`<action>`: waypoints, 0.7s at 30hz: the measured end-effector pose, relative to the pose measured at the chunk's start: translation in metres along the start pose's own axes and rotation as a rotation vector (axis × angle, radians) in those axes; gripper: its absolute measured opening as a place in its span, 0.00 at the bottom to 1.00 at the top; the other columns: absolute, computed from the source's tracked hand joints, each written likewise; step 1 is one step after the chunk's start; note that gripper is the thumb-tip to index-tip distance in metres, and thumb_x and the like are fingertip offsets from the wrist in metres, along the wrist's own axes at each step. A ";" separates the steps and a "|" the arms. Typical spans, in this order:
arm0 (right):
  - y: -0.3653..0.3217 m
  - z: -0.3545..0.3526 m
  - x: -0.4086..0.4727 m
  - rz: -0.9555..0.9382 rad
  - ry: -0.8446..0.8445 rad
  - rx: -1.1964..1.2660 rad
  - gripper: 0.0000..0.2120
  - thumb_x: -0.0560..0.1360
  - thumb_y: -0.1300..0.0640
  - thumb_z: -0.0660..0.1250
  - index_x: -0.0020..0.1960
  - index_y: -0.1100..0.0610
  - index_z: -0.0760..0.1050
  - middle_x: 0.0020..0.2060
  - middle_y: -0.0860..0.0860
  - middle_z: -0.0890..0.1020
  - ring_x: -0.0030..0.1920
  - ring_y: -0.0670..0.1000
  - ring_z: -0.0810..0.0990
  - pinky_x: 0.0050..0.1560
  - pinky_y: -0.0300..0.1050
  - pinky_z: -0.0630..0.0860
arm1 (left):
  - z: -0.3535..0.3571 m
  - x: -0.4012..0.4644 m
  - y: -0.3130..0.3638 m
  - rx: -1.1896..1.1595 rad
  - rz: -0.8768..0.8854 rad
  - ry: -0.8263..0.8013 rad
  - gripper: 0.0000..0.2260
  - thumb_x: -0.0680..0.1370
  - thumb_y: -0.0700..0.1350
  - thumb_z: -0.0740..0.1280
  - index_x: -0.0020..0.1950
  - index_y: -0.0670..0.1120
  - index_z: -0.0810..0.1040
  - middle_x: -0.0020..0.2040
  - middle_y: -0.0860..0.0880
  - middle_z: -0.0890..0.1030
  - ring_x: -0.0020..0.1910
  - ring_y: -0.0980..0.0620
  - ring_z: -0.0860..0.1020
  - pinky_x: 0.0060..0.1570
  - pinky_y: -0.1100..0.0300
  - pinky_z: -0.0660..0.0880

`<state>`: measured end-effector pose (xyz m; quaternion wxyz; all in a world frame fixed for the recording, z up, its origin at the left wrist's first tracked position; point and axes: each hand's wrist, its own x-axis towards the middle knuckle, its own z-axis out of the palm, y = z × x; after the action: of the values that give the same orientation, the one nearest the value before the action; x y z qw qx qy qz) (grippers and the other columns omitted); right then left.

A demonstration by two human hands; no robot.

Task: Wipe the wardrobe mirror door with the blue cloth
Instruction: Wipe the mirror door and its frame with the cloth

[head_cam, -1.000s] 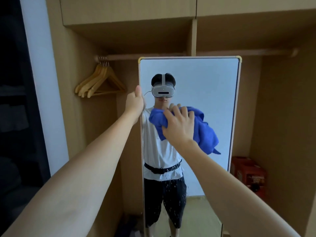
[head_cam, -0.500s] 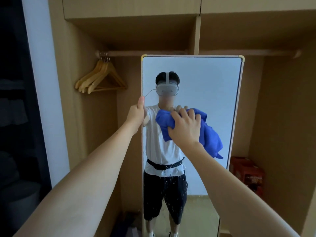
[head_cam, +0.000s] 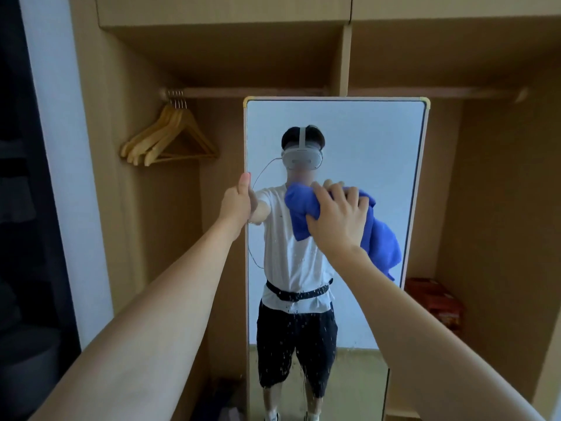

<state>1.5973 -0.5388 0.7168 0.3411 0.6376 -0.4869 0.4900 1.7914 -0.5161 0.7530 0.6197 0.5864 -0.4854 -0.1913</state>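
The tall wardrobe mirror door (head_cam: 376,141) stands in front of me with a pale frame and yellow top corners. Water droplets speckle its lower half. My left hand (head_cam: 237,205) grips the mirror's left edge at mid height, thumb pointing up. My right hand (head_cam: 337,218) presses a bunched blue cloth (head_cam: 381,238) flat against the glass near the middle; the cloth hangs down to the right of my wrist. The mirror reflects a person with a headset, white shirt and black shorts.
Several wooden hangers (head_cam: 168,138) hang from the rail at the upper left inside the wooden wardrobe. A red box (head_cam: 437,302) sits on the wardrobe floor behind the mirror's right edge. A white wall strip (head_cam: 57,147) and a dark area lie to the left.
The view has shifted, so the mirror sits lower and further right in frame. My right hand with the cloth slid slightly right and down on the glass. My left hand keeps its hold.
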 end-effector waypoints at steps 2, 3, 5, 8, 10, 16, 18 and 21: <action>-0.001 0.004 -0.017 -0.026 -0.077 0.011 0.21 0.67 0.53 0.55 0.54 0.53 0.80 0.49 0.52 0.81 0.45 0.60 0.74 0.44 0.54 0.67 | 0.004 0.000 0.001 0.016 -0.012 0.029 0.28 0.82 0.64 0.47 0.62 0.45 0.74 0.56 0.49 0.77 0.57 0.49 0.75 0.56 0.57 0.70; 0.000 0.002 -0.020 -0.032 -0.115 0.016 0.21 0.66 0.52 0.56 0.54 0.53 0.80 0.48 0.51 0.81 0.45 0.60 0.74 0.44 0.54 0.67 | 0.006 0.000 0.001 0.035 -0.013 0.054 0.26 0.82 0.63 0.47 0.56 0.45 0.75 0.52 0.49 0.77 0.54 0.50 0.75 0.54 0.58 0.70; 0.004 -0.005 -0.014 -0.040 -0.122 0.014 0.17 0.66 0.53 0.61 0.52 0.52 0.79 0.45 0.51 0.80 0.43 0.59 0.74 0.42 0.51 0.65 | 0.010 -0.002 0.002 0.068 0.009 0.103 0.26 0.83 0.62 0.47 0.58 0.44 0.74 0.51 0.49 0.77 0.54 0.50 0.76 0.53 0.60 0.68; 0.015 -0.019 0.018 0.044 0.013 0.027 0.08 0.69 0.57 0.67 0.48 0.54 0.77 0.40 0.52 0.79 0.39 0.59 0.72 0.39 0.49 0.60 | 0.015 -0.002 0.001 0.079 0.014 0.157 0.29 0.83 0.61 0.47 0.69 0.40 0.72 0.60 0.46 0.78 0.62 0.47 0.75 0.55 0.60 0.66; 0.023 -0.021 0.036 0.066 0.007 0.044 0.08 0.70 0.57 0.67 0.49 0.54 0.76 0.42 0.53 0.78 0.41 0.59 0.72 0.41 0.49 0.59 | 0.016 0.000 0.000 0.064 0.031 0.178 0.29 0.83 0.60 0.48 0.69 0.40 0.72 0.64 0.43 0.77 0.65 0.43 0.74 0.58 0.59 0.67; 0.024 0.010 0.017 0.066 0.046 0.018 0.13 0.67 0.59 0.71 0.51 0.55 0.78 0.40 0.53 0.79 0.37 0.59 0.72 0.38 0.49 0.60 | 0.019 0.007 -0.007 0.051 0.060 0.170 0.29 0.83 0.61 0.48 0.68 0.42 0.74 0.63 0.43 0.79 0.64 0.44 0.76 0.59 0.57 0.70; 0.024 0.018 0.002 0.107 -0.022 0.062 0.16 0.67 0.58 0.72 0.55 0.55 0.78 0.43 0.54 0.80 0.38 0.60 0.73 0.38 0.50 0.63 | 0.020 0.008 -0.006 0.041 0.053 0.163 0.28 0.83 0.61 0.48 0.67 0.42 0.74 0.60 0.44 0.79 0.62 0.44 0.76 0.59 0.55 0.70; 0.026 0.020 -0.017 0.129 -0.254 0.099 0.21 0.70 0.55 0.67 0.63 0.51 0.74 0.51 0.52 0.80 0.46 0.61 0.75 0.43 0.52 0.66 | 0.022 0.006 -0.002 0.052 0.045 0.151 0.28 0.83 0.60 0.48 0.67 0.42 0.74 0.60 0.42 0.79 0.62 0.42 0.76 0.61 0.51 0.71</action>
<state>1.5775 -0.5596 0.6933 0.2124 0.6778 -0.5414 0.4497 1.7765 -0.5334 0.7502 0.6433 0.6038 -0.4551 -0.1199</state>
